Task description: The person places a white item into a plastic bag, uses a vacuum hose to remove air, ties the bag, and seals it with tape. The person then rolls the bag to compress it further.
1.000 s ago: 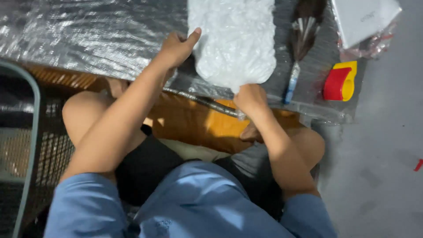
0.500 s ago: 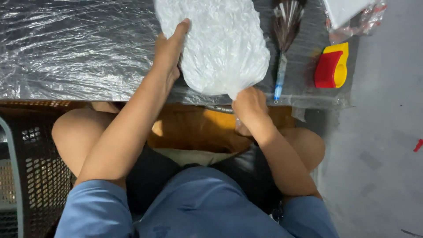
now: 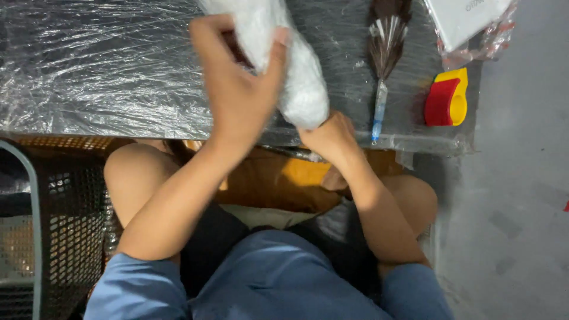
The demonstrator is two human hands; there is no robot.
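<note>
**Bubble wrap gathered up at the table's near edge**

While both hands work over a table (image 3: 89, 77) covered in clear plastic film, the white sheet of bubble wrap (image 3: 302, 89) stands bunched into a loose roll rather than lying flat. The left hand (image 3: 240, 89) is clamped around its upper part, fingers curled over the top. The right hand (image 3: 332, 136) sits at the roll's lower end, right at the near edge; whether it grips or only steadies cannot be told. Judging by the bundle's shape, the gathering looks well under way, with its end loose and nothing yet binding it.

Just right of the roll lies a feather-tipped brush (image 3: 382, 53), close enough to be knocked. Farther along, near the right edge, rest a red-and-yellow tape dispenser (image 3: 446, 98) and a white packet (image 3: 468, 24). A black mesh chair (image 3: 41, 237) stands at lower left.
</note>
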